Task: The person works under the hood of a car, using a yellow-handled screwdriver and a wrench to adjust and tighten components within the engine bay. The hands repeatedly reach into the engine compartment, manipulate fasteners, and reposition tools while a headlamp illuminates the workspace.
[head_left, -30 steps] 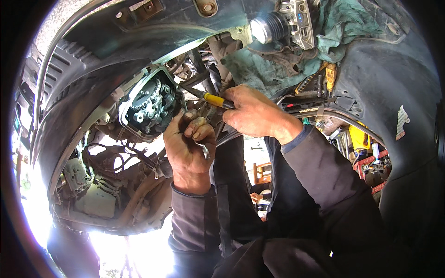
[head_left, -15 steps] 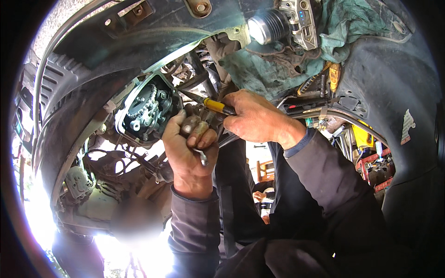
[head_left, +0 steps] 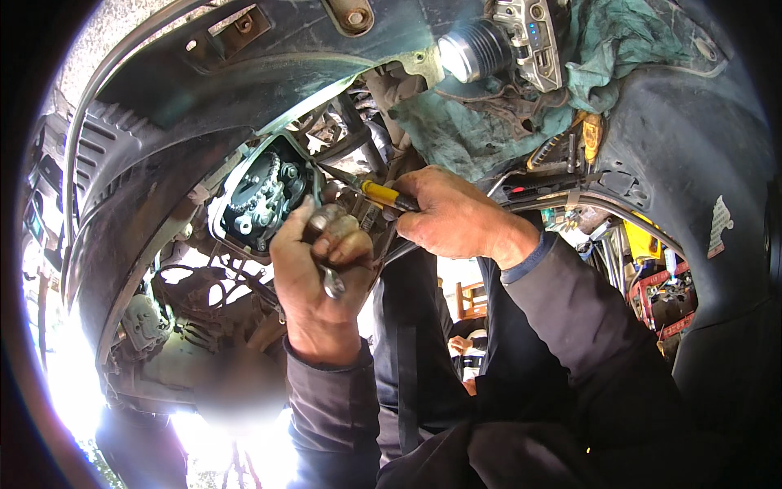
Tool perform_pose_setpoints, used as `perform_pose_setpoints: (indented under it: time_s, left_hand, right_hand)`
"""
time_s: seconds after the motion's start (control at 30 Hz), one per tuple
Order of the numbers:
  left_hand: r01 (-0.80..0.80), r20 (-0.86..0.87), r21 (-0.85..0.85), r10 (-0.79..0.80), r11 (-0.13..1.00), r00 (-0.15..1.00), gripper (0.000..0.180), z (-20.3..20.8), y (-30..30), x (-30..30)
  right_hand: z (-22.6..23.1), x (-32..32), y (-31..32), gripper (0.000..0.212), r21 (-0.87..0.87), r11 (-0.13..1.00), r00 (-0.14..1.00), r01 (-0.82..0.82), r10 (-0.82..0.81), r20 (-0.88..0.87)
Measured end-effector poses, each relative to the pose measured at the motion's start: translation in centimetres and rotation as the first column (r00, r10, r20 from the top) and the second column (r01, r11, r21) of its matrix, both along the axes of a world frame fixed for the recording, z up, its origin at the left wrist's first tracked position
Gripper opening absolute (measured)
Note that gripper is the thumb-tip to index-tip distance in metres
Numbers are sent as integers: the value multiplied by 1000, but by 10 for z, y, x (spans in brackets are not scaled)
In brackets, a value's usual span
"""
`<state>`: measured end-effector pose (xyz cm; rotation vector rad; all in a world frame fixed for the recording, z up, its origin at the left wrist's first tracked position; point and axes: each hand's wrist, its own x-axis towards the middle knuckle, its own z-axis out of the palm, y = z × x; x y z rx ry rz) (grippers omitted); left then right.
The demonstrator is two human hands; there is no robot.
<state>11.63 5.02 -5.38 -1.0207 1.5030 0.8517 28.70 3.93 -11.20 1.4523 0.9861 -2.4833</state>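
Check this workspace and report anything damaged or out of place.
The pale label on the dark panel at far right looks torn: its edges are ragged and uneven. Otherwise nothing clearly stands out: the right hand grips a yellow-and-black tool, the left hand a shiny metal tool, and no spill is evident.

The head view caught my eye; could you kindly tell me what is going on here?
A person's left grip holds a shiny metal tool, mostly hidden, beside an open engine housing with a chain showing inside. The right grip holds a yellow-handled tool, its tip pointing toward the housing's edge; whether they touch is unclear. A lit lamp sits higher up, next to a green cloth.
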Motion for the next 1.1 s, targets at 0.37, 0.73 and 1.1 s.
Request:
perform_pose_setpoints:
  time_s: [0.37, 0.73, 1.1]
  left_hand:
    - [143, -51, -32, -144, 989, 988, 20, 2, 0, 1]
    - [298, -171, -7, -295, 955, 940, 16, -2, -23, 19]
    - [240, -158, 10, -235, 971, 959, 16, -5, -31, 15]
  right_hand:
    - [-12, 0, 4, 26, -104, 995, 996, -13, 4, -87]
    - [-13, 3, 35, 23, -133, 990, 983, -54, 30, -179]
    - [-13, -5, 52, 16, -417, 908, 968, 50, -147, -204]
